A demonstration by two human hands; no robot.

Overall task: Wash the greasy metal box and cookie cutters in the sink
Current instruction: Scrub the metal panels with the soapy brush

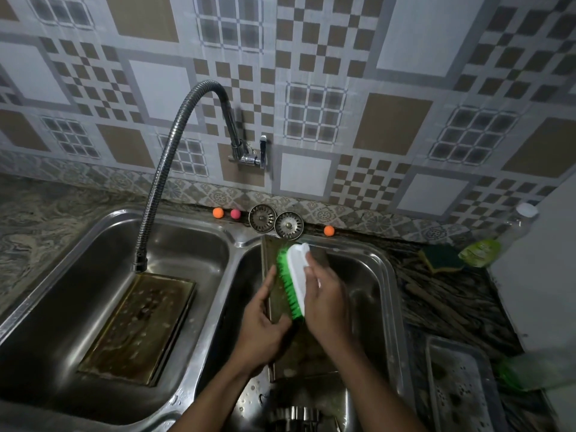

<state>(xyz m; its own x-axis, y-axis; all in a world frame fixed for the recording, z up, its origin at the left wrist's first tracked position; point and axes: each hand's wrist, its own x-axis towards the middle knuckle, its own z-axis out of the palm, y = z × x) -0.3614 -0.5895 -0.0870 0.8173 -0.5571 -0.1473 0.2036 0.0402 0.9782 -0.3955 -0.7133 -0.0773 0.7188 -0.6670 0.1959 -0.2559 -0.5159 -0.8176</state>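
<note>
Head view, mid-scrub: left hand (261, 325) grips the greasy rectangular metal box (269, 257), right hand (327, 304) clasps a green-bristled white brush (296, 275); rinsing probably comes next.

We find room in the left basin (62, 291) above the flat tray (137, 328), beside the hanging hose (162, 169); metal box (299, 350) and brush (297, 269) crowd the right basin (367, 291).

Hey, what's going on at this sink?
A person is scrubbing a greasy metal box propped at a tilt in the right basin of the sink. The left hand grips its edge, and the right hand holds a white brush with green bristles against it. A second greasy metal piece lies flat in the left basin, below the tap hose. A sponge and soap bottle sit on the counter.
</note>
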